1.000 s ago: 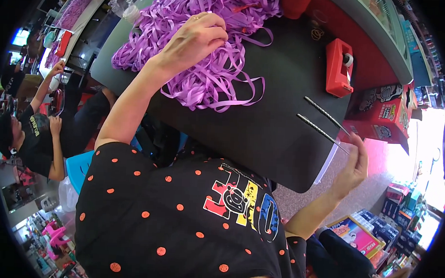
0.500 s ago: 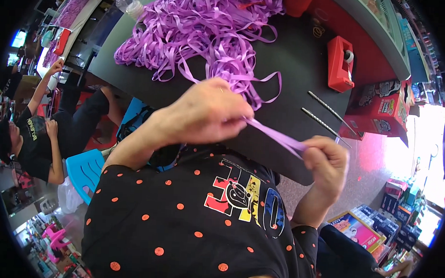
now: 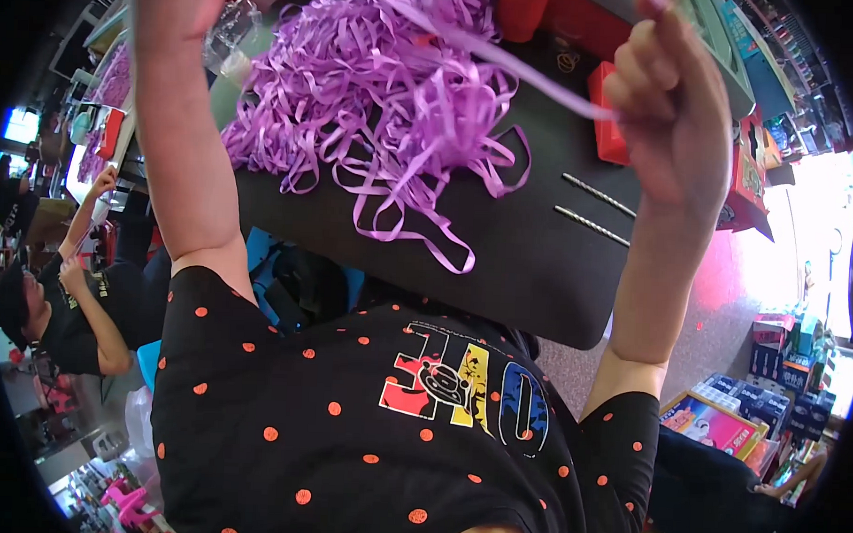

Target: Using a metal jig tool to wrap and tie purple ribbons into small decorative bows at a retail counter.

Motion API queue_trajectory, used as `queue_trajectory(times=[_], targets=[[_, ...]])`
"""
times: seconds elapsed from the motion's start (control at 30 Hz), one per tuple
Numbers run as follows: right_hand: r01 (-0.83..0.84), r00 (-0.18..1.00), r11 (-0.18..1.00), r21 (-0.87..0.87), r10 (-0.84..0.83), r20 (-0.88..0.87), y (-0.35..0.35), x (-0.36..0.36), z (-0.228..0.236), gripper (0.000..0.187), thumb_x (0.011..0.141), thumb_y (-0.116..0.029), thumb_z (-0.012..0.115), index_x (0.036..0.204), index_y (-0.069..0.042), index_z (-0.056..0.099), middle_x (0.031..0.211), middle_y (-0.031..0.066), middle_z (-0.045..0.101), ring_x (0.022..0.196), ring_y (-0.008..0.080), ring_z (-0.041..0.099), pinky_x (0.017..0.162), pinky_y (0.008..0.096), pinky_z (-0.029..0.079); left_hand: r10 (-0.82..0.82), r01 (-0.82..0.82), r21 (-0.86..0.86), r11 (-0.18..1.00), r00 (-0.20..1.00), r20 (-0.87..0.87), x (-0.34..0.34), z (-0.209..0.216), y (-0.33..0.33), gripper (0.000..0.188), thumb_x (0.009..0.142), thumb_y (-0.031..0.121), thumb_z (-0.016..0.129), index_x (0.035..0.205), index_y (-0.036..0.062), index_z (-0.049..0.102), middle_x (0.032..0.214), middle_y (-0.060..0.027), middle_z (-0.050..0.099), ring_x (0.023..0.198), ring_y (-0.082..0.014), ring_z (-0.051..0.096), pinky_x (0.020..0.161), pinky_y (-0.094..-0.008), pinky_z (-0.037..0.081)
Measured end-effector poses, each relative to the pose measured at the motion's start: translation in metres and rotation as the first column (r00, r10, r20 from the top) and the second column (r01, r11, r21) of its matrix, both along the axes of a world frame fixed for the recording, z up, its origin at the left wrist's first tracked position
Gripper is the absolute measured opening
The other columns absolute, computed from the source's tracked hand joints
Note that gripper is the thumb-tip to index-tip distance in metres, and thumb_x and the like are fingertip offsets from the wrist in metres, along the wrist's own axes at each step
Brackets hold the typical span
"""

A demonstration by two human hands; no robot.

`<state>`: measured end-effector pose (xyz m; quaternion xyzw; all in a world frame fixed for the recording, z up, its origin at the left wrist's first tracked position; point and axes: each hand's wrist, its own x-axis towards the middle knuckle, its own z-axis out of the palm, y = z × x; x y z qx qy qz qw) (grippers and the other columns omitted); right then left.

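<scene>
My right hand (image 3: 662,101) is raised at the upper right, its fingers curled closed on a strand of purple ribbon (image 3: 536,78). That strand slants up and left, over a large tangled heap of purple ribbon (image 3: 385,105) on the dark table. My left forearm (image 3: 191,136) reaches up past the heap's left side and leaves the picture at the top edge, so the left hand's fingers are out of sight. A few loops of the heap hang toward the table's near edge.
Two twisted metal rods (image 3: 592,225) lie on the dark table (image 3: 530,270), at its right. A red tape dispenser (image 3: 610,132) stands partly behind my right hand. At the far left, another person (image 3: 78,301) sits. Boxes (image 3: 712,427) are stacked at the lower right.
Both hands have moved up and apart from the stretched ribbon in front of my chest. The left hand has gone out of the top of the picture; the ribbon strand is now longer.
</scene>
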<state>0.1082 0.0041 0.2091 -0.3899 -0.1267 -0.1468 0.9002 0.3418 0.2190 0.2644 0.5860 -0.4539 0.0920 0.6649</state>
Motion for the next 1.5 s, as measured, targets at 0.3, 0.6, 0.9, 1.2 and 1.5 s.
queue_trajectory(times=[0.3,0.6,0.9,1.2,1.5], targets=[[0.480,0.783,0.791,-0.378,-0.581,-0.222,-0.033,-0.067,-0.040,0.020,0.097,-0.018,0.049,0.103,-0.001,0.058,0.060,-0.0014,0.041,0.046,0.0039,0.030,0.043,0.0201,0.023,-0.640,0.754,0.123,0.646,0.622,-0.451,-0.025,-0.070,-0.014,0.022,0.083,0.011,0.068,0.098,-0.0047,0.065,0.076,-0.0084,0.065,0.065,-0.0109,0.061,0.064,-0.0242,0.051],[0.429,0.471,0.663,-0.614,-0.744,-0.474,-0.017,-0.207,-0.100,0.014,0.093,-0.011,0.056,0.099,0.000,0.063,0.067,0.0041,0.061,0.049,0.0045,0.051,0.045,0.0161,0.038,-0.581,0.900,0.166,0.403,0.392,-0.713,-0.102,-0.087,-0.134,0.020,0.090,0.014,0.059,0.100,-0.0038,0.063,0.062,-0.0006,0.054,0.064,-0.0147,0.063,0.069,-0.0286,0.054],[0.494,0.178,0.053,-0.868,-0.983,0.041,-0.022,-0.241,-0.113,0.051,0.086,-0.021,0.065,0.130,-0.002,0.049,0.130,0.0133,0.053,0.122,0.0227,0.049,0.102,0.0379,0.036,-0.799,0.892,0.453,-0.009,0.266,-0.540,-0.231,-0.088,-0.242,0.026,0.090,0.020,0.061,0.101,-0.0033,0.067,0.081,-0.0060,0.067,0.063,-0.0074,0.061,0.061,-0.0214,0.052],[0.762,0.255,0.359,-0.539,-0.931,-0.260,-0.062,-0.273,-0.160,0.022,0.090,-0.012,0.061,0.107,0.002,0.064,0.084,0.0034,0.064,0.075,0.0087,0.060,0.069,0.0198,0.048,-0.905,0.792,0.609,0.031,0.281,-0.320,-0.282,-0.101,-0.331,0.029,0.089,0.027,0.064,0.105,0.0030,0.069,0.071,0.0015,0.062,0.067,-0.0046,0.056,0.063,-0.0203,0.045],[0.762,0.055,0.283,-0.583,-0.924,-0.378,-0.095,-0.271,-0.190,0.024,0.092,-0.014,0.058,0.108,0.003,0.062,0.077,-0.0026,0.055,0.062,0.0029,0.044,0.055,0.0162,0.035,-0.947,0.659,0.719,0.220,0.321,-0.005,-0.256,-0.182,-0.379,0.024,0.090,0.019,0.060,0.109,0.0057,0.067,0.092,-0.0069,0.060,0.082,-0.0150,0.057,0.077,-0.0269,0.045]])
